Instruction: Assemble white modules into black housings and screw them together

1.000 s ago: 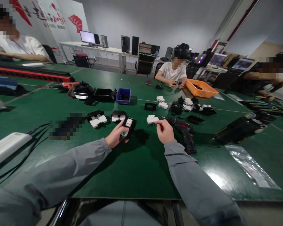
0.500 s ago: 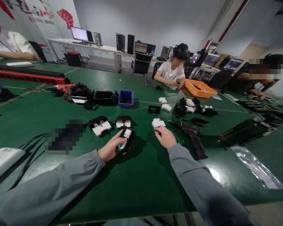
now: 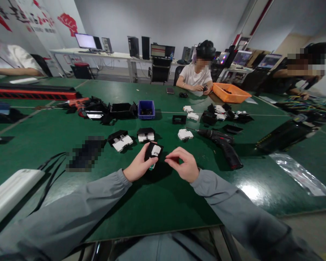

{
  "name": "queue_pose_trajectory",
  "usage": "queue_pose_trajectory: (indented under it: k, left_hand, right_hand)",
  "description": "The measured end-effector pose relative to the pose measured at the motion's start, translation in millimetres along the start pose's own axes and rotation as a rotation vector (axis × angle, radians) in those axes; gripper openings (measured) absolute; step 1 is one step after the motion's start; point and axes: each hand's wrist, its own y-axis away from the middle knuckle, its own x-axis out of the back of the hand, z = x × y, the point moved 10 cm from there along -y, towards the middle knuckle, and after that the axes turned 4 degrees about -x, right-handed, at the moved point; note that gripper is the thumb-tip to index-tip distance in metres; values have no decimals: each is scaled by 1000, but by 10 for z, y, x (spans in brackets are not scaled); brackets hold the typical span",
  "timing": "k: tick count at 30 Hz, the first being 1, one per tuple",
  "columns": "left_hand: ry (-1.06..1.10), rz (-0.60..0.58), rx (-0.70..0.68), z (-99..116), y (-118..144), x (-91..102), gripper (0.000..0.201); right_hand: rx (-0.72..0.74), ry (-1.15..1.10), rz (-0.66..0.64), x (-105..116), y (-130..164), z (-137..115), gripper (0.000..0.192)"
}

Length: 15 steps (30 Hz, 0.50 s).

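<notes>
My left hand is wrapped round a small black plastic housing with a white block set in it; a bit of teal shows below my thumb. Just right of it, my right hand is closed in a pinch, its fingertips apart from the housing. Whatever lies between those fingertips is too small to make out. Beyond the right hand rests a loose white module, close to the bit of a black cordless drill. Two similar black housings with white modules sit behind my left hand.
Farther back stand a blue bin and an orange basket, with a seated person beside it. More white and black parts lie right of centre. A clear plastic bag and a white power strip-like bar flank my arms.
My right hand has come back from the loose white module toward the housing, fingers pinched. My left hand has brought the housing slightly right and up in view.
</notes>
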Motion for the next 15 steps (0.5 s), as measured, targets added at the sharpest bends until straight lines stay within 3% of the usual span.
queue_pose_trajectory:
  k: [6,15]
  left_hand:
    - [-67,-92,-39,44,38,-97,59]
    - [-120,-162,-88,82,66,-171,61]
  right_hand:
    - [12,-74,-45,-155,59,-61,8]
    - [-1,-5,-116,-192,96,9,12]
